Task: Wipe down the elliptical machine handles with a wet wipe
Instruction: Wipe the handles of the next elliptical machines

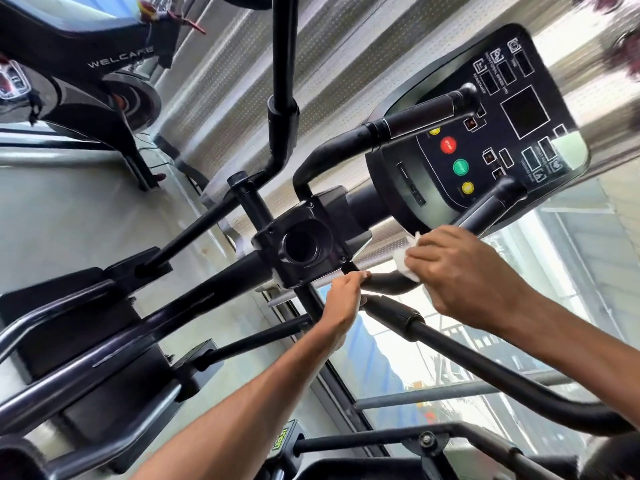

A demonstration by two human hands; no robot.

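Note:
The view is tilted far to the side. A black elliptical machine fills the frame, with its console (491, 133) at the upper right. Its fixed curved handle (388, 284) runs under the console. My right hand (464, 275) presses a white wet wipe (403, 261) against this handle, with the wipe partly hidden under my fingers. My left hand (346, 299) grips the same handle lower down, close to the central black housing (304, 247). A second fixed handle (415, 121) crosses in front of the console. A long moving arm handle (485, 368) passes under my right forearm.
A second black exercise machine (86, 74) marked WELCARE stands at the upper left. A perforated metal wall (225, 81) runs behind the machines. Another moving arm (284, 64) rises at the top centre. Window glass (398, 358) lies beyond my arms.

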